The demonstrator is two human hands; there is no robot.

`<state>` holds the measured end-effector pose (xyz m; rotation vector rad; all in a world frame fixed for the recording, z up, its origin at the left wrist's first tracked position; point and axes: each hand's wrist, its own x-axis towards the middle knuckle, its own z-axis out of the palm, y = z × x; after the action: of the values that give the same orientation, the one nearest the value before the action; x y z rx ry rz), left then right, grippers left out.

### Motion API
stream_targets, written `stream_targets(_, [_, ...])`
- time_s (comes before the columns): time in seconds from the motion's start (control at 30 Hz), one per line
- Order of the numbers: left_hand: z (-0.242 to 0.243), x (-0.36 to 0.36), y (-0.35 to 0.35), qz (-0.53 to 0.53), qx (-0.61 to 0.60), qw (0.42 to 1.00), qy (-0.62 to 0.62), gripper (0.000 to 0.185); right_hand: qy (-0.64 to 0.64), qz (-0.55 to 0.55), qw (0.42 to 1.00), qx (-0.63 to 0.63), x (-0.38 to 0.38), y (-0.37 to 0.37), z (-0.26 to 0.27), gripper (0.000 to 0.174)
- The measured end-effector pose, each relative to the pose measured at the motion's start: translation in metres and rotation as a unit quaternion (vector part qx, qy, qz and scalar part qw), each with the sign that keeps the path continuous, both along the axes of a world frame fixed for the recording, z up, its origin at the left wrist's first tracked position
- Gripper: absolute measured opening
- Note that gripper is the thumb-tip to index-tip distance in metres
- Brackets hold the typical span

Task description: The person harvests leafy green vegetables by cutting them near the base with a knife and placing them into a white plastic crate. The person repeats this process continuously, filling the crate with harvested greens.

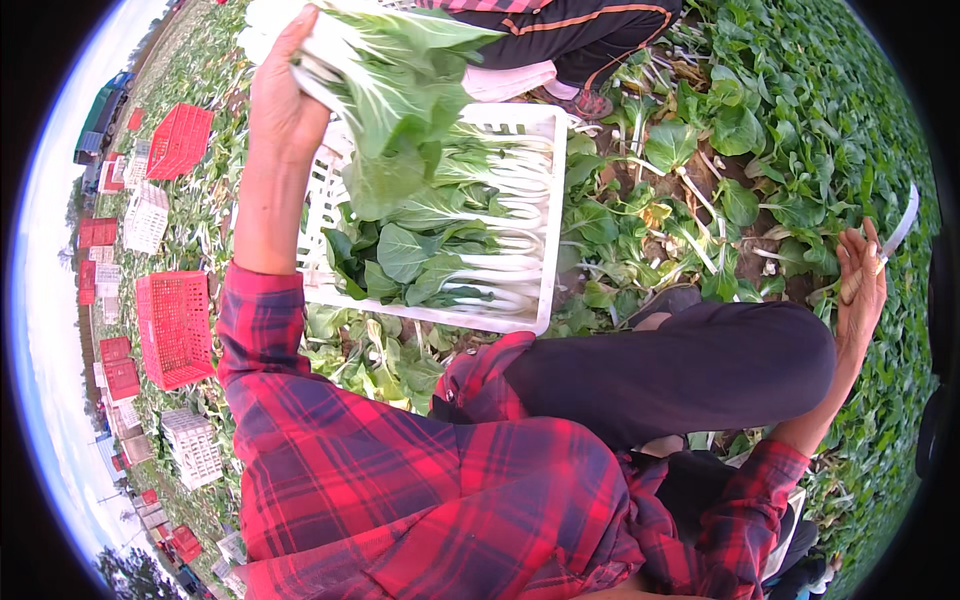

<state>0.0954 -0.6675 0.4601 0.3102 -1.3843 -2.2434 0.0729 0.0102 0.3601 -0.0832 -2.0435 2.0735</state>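
Note:
My left hand point(289, 101) is raised over the left part of a white plastic crate point(559, 202), closed around a bunch of bok choy point(390, 82). The bunch's white stems point to the upper left, and its green leaves hang over the crate. Inside the crate, bok choy heads point(487, 262) lie in rows with white stems toward the right wall. Out to the right, past my bent knee, my right hand point(862, 277) holds a small curved-blade knife point(900, 225) by its pale handle. The blade points up and away from the crate.
Another person's dark trousers point(577, 37) and shoe point(592, 105) are just beyond the crate. Cut leaves and stems point(697, 217) litter the soil. A dense leafy crop point(825, 112) grows at right. Red crates point(174, 330) and white crates point(191, 446) stand at left; a truck point(101, 116) is farther off.

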Motion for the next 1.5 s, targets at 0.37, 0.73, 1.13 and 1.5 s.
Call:
stream_targets(0.37, [-0.145, 0.032, -0.087, 0.119, 0.226, 0.966, -0.038, 0.036, -0.098, -0.027, 0.994, -0.047, -0.005, -0.049, -0.036, 0.051])
stream_targets(0.73, [-0.290, -0.001, 0.001, 0.293, 0.190, 0.926, -0.141, 0.045, -0.153, -0.086, 0.983, -0.056, 0.006, -0.065, -0.059, 0.048])
stream_targets(1.13, [-0.244, 0.005, -0.008, 0.293, 0.168, 0.935, -0.108, 0.044, -0.172, -0.057, 0.980, -0.078, 0.008, -0.072, -0.070, 0.040])
stream_targets(1.5, [-0.275, -0.011, -0.041, 0.219, 0.180, 0.941, -0.184, 0.061, -0.194, 0.018, 0.976, -0.093, 0.006, -0.069, -0.085, 0.042])
